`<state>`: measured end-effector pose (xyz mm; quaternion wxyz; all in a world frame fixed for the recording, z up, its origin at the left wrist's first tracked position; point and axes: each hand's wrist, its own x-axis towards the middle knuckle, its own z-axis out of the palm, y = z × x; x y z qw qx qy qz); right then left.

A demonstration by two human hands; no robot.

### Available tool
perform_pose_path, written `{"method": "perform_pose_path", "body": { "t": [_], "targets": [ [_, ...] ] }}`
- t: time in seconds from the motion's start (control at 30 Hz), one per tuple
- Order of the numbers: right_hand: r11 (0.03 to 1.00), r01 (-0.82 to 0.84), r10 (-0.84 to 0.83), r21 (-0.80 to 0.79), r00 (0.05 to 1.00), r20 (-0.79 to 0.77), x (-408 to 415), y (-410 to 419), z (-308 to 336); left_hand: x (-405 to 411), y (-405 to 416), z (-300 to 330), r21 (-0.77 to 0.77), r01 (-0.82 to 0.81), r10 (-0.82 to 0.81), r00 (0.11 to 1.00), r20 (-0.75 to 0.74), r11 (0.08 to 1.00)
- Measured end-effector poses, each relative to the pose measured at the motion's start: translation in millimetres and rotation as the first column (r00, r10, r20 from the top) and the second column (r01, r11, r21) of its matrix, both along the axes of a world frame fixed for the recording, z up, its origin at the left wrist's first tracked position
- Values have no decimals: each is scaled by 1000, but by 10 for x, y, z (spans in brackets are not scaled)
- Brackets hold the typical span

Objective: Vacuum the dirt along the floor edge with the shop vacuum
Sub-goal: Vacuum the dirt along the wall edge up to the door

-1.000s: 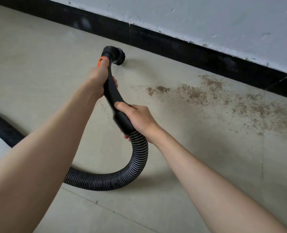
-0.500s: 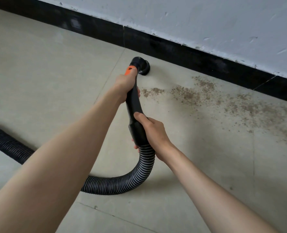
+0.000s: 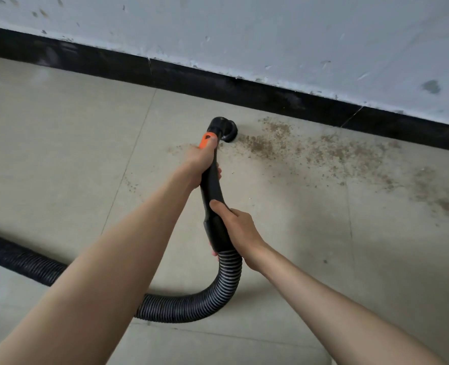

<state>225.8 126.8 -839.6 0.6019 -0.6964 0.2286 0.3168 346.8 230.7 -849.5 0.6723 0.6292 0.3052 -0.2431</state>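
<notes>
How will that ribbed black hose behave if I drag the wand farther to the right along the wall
The ribbed hose is probably floppy: it already curls in a tight loop behind the right hand. It will likely trail and slide over the smooth floor tiles rather than resist. The rigid wand looks stiff, so the left hand should steer it precisely.

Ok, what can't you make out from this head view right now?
- Vacuum body: hose runs off the left edge.
- Brush bristles: face down on the floor, hidden by the nozzle itself.
- Left hand fingertips: mostly behind the wand.
- Dirt: its extent is cut off by the right edge.
</notes>
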Motion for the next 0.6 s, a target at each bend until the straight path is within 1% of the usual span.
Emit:
{"method": "perform_pose_path", "body": {
  "t": [0.07, 0.13, 0.3, 0.37, 0.5, 0.6],
  "targets": [
    [1000, -17, 17, -23, 1000, 2, -49, -44, 66, -76, -46, 31, -15, 6, -6, 1000, -10, 1000],
    [998, -61, 61, -13, 998, 8, -53, -65, 132, -137, -11, 93, -29, -34, 34, 999, -2, 999],
    [959, -281, 283, -27, 955, 85, -74, 71, 235, -452, 401, 219, -20, -281, 282, 957, 69, 960],
    [923, -382, 384, -36, 919, 91, -203, 189, 231, -708, 598, 264, 5, -363, 362, 930, 61, 932],
    [817, -573, 576, -57, 813, 85, -452, 350, 261, -1218, 851, 319, 32, -515, 514, 857, 33, 857],
    [733, -674, 680, -87, 725, 109, -513, 379, 284, -1510, 976, 242, -6, -627, 627, 778, 43, 779]
  ]
}}
